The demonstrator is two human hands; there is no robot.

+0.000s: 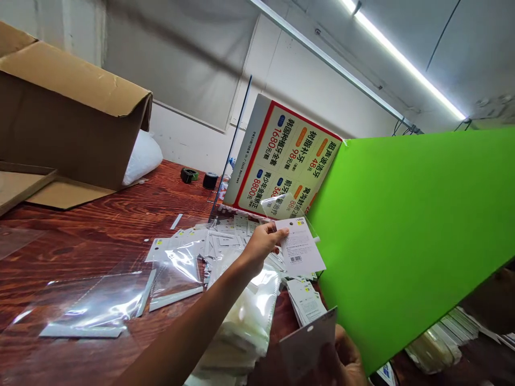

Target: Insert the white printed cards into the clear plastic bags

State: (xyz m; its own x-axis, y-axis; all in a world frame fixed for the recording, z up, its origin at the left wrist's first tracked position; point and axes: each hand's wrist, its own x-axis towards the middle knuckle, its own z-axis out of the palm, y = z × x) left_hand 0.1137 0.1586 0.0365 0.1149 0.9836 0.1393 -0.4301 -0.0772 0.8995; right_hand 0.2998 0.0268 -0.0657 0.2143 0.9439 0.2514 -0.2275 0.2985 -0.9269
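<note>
My left hand reaches to the middle of the view and pinches a white printed card with a barcode; a clear plastic sleeve shows behind the card's top. At the lower right, my right hand holds a greyish card with a small hole near its top edge. Between the two hands lies a stack of white printed cards. Beneath my left forearm is a pile of clear plastic sleeves, with more white cards scattered behind it.
A bright green panel stands at the right, joined to a red-edged printed board. On the wooden table are a cardboard box, tape rolls and loose clear sleeves. More stacked packs lie beyond the panel.
</note>
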